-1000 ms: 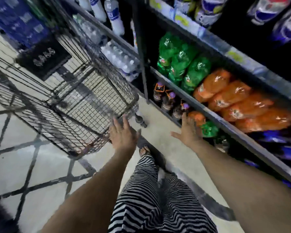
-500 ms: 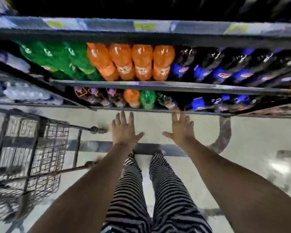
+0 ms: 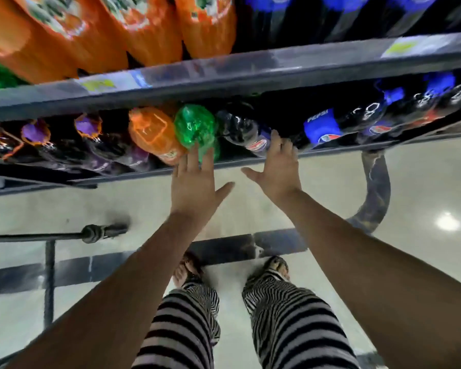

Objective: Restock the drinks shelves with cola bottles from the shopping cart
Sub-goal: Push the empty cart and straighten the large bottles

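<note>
Both your arms are stretched out ahead of you and downward, bare all the way to the wrists. Your left arm (image 3: pixel 123 283) comes up from the lower left and your right arm (image 3: pixel 357 257) from the lower right, drawing closer together toward the hands. Your left hand (image 3: pixel 194 182) shows its back to the camera, with the fingers straight and close together and the left thumb (image 3: pixel 222 189) spread out to the right. Your right hand (image 3: pixel 280 170) mirrors it, back up and fingers straight and together, with the right thumb (image 3: pixel 250 173) spread to the left. The two thumbs point toward each other and stay apart. Both hands are flat, with nothing gripped.
</note>
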`<state>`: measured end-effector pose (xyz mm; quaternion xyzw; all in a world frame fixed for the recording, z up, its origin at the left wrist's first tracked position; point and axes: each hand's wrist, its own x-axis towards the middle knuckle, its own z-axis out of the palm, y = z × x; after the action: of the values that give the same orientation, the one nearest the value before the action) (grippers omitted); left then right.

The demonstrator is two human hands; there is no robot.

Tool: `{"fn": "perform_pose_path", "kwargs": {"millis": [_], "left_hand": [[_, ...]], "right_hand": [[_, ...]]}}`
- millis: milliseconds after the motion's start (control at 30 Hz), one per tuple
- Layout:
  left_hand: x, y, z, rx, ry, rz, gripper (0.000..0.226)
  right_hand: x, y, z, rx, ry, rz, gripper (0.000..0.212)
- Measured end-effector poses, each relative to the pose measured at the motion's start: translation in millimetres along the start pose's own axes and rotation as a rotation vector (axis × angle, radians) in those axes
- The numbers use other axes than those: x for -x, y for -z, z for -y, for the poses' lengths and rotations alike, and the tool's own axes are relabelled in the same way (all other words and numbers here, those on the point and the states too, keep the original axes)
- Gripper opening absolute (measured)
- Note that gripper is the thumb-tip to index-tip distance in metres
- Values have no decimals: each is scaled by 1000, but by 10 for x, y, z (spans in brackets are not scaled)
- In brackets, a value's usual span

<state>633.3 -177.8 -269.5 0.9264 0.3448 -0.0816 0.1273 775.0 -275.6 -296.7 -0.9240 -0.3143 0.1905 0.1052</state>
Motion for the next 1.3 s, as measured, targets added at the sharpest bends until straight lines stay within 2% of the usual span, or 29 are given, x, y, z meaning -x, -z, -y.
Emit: {"fn": "perform_pose_path", "kwargs": {"millis": [133, 267, 400, 533, 667, 767, 967, 1100, 1300], "left_hand": [[-406, -738, 48, 38, -90, -234, 84], [-786, -1183, 66, 17, -190, -487, 86], [-1111, -1285, 104, -87, -277, -756, 87], [-1265, -1200, 73, -179, -228, -885, 83], [-1354, -1114, 106, -247, -286, -901, 78], [-1432, -1116, 112, -336, -309, -907, 83], [-1489, -1119, 50, -397, -135, -859, 104], [-1494, -1041, -19, -264, -210, -708, 102], [-1485, -1019, -66, -113, -271, -716, 100]], "right_hand": [[-564, -725, -292, -70, 58, -197, 115], [-908, -1277, -535, -195, 126, -415, 118], [-1274, -1604, -637, -263, 242, -599, 120], [-1489, -1713, -655, -289, 231, -655, 117], [-1495, -1737, -617, -382, 210, -658, 108], [-1502, -1754, -578, -395, 203, -688, 106], [-1514, -1774, -591, -418, 217, -720, 106], [-1495, -1772, -579, -464, 207, -710, 107], [-1518, -1770, -631, -485, 223, -718, 107]]}}
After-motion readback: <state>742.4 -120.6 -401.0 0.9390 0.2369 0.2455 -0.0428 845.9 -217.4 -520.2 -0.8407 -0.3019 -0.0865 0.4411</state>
